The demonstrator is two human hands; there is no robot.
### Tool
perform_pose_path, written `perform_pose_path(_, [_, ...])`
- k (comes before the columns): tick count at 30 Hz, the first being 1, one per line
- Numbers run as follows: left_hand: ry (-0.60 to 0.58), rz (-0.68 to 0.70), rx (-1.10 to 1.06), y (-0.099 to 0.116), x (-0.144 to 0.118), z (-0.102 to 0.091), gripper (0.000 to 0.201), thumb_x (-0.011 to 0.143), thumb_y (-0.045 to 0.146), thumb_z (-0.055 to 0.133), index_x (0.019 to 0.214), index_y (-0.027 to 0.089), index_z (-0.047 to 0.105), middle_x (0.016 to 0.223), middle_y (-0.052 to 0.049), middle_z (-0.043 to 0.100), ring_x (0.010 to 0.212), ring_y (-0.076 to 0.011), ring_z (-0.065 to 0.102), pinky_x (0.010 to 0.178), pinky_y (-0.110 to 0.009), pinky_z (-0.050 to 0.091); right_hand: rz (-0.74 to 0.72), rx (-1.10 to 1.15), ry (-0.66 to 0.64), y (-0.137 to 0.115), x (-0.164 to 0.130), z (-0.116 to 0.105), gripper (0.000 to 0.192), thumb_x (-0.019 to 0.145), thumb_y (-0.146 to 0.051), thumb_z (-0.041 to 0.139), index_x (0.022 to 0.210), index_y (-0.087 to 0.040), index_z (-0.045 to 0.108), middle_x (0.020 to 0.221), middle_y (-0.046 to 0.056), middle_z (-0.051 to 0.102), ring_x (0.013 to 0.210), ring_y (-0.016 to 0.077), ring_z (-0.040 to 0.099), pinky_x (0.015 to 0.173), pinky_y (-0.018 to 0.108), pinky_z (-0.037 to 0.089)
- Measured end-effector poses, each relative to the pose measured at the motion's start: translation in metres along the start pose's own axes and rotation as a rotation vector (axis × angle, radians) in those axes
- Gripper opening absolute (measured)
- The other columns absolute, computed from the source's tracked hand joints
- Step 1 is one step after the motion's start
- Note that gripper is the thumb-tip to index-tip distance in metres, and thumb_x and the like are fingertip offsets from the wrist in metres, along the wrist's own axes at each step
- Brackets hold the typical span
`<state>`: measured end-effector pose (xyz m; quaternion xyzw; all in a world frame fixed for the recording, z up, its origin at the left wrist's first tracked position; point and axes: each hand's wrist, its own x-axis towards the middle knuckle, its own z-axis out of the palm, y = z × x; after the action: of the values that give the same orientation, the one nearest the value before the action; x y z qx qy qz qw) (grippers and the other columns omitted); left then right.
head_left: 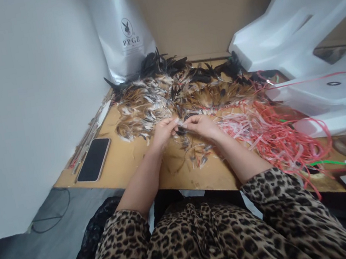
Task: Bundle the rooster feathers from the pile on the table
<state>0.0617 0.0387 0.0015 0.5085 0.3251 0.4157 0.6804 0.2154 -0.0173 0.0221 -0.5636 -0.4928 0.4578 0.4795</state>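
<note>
My left hand (pixel 165 130) and my right hand (pixel 201 125) meet fingertip to fingertip over the near part of the table. Both are closed in a pinch around a small dark feather (pixel 180 131), mostly covered by my fingers. Just beyond them spreads a heap of brown and white feathers (pixel 142 103), with long black feathers (pixel 162 64) along its back. Loose feather scraps (pixel 200 158) lie on the tabletop below my hands. A tangle of red and pale pink strips (pixel 270 135) is beside my right forearm.
A phone (pixel 94 159) lies on the wooden table (pixel 216 177) at left, near thin sticks (pixel 86 137) along the wall. A silver bag (pixel 123 22) stands at the back. White sheet-like pieces (pixel 299 11) crowd the right side. A green strip (pixel 329 162) crosses the right edge.
</note>
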Motion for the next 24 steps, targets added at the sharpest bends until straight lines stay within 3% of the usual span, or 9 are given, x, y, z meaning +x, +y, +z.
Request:
perform_pose_path(6, [-0.043,-0.067,-0.164,0.004,-0.006,0.01,0.03,0.062,0.035,0.073,0.08,0.012,0.064,0.062,0.001,0.057,0.053,-0.0037,0.049,0.045,-0.014,0.032,0.027,0.253,0.053,0.001,0.002,0.01,0.033,0.058,-0.044,0.072,0.072,-0.015,0.063,0.044,-0.007,0.044,0.041,0.0045,0.031,0.044,0.021,0.02])
perform_pose_path(10, [-0.033,-0.067,-0.141,0.003,-0.007,0.013,0.027,0.06,0.031,0.074,0.077,0.012,0.064,0.054,0.003,0.052,0.049,-0.0034,0.046,0.045,-0.015,0.03,-0.044,0.22,0.084,0.004,0.004,0.013,0.031,0.059,-0.042,0.071,0.071,-0.015,0.064,0.05,-0.005,0.052,0.046,0.0055,0.038,0.048,0.021,0.029])
perform_pose_path(13, [0.01,-0.049,-0.116,0.0,-0.005,0.012,0.025,0.06,0.031,0.074,0.072,0.012,0.063,0.052,0.003,0.051,0.046,-0.0026,0.043,0.043,-0.015,0.029,-0.109,0.152,0.079,0.006,0.005,0.014,0.03,0.059,-0.043,0.071,0.069,-0.015,0.065,0.063,-0.001,0.062,0.057,0.0088,0.049,0.06,0.024,0.039])
perform_pose_path(19, [0.056,-0.025,-0.1,-0.002,-0.001,0.006,0.024,0.063,0.034,0.072,0.069,0.012,0.063,0.057,0.001,0.055,0.048,-0.0027,0.045,0.043,-0.015,0.03,-0.145,-0.156,-0.04,-0.001,0.001,0.0,0.027,0.067,-0.04,0.064,0.072,-0.013,0.066,0.068,0.003,0.064,0.061,0.012,0.053,0.062,0.026,0.041])
perform_pose_path(24, [0.108,-0.034,-0.166,-0.001,0.0,0.002,0.024,0.061,0.031,0.073,0.073,0.012,0.063,0.069,-0.001,0.062,0.053,-0.0031,0.051,0.045,-0.014,0.033,-0.38,-0.644,-0.145,-0.018,-0.011,-0.013,0.02,0.072,-0.033,0.061,0.08,-0.016,0.069,0.078,0.004,0.064,0.07,0.0139,0.055,0.066,0.025,0.039])
